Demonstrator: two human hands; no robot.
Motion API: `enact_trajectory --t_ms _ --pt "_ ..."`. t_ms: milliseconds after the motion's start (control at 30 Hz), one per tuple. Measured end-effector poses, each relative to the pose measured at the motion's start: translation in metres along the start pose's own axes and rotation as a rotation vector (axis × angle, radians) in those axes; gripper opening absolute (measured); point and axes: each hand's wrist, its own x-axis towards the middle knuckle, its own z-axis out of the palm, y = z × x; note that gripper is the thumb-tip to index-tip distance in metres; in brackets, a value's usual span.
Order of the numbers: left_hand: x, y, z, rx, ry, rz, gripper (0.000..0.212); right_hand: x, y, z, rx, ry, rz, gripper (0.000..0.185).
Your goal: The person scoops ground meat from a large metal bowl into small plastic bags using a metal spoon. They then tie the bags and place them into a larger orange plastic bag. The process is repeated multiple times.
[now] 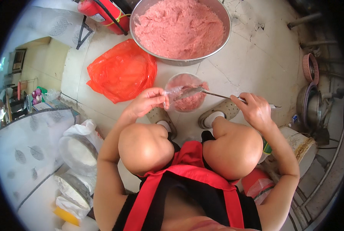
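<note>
My left hand pinches a piece of clear plastic film or bag at the left rim of a small round container of pink minced meat. A long-handled metal spoon lies across the container's top, its bowl at the plastic. My right hand grips the spoon's handle from the right. Beyond the small container stands a large metal basin, heaped with pink minced meat. Whether the spoon's bowl is inside the plastic cannot be told.
An orange-red plastic bag lies on the tiled floor to the left. Behind it stands a red fire extinguisher. Bags of white powder are at the lower left. Metal bowls and pipes line the right side.
</note>
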Motion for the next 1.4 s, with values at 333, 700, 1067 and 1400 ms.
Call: enact_trajectory --t_ms 333,700,1067,1400 --pt "-0.005 -0.006 -0.013 -0.047 0.012 0.017 0.007 0.001 0.048 0.008 0.701 0.022 0.452 0.023" --pt "-0.005 0.018 0.007 0.263 -0.144 -0.162 0.009 0.161 0.11 0.088 -0.469 -0.206 0.068 0.017" --pt "0.006 0.02 0.006 0.372 -0.395 -0.21 0.015 0.03 0.025 0.205 1.018 -0.324 0.594 0.026" --pt "-0.01 0.03 0.002 0.422 -0.307 -0.094 0.027 0.025 0.026 0.105 1.716 -0.649 0.969 0.02"
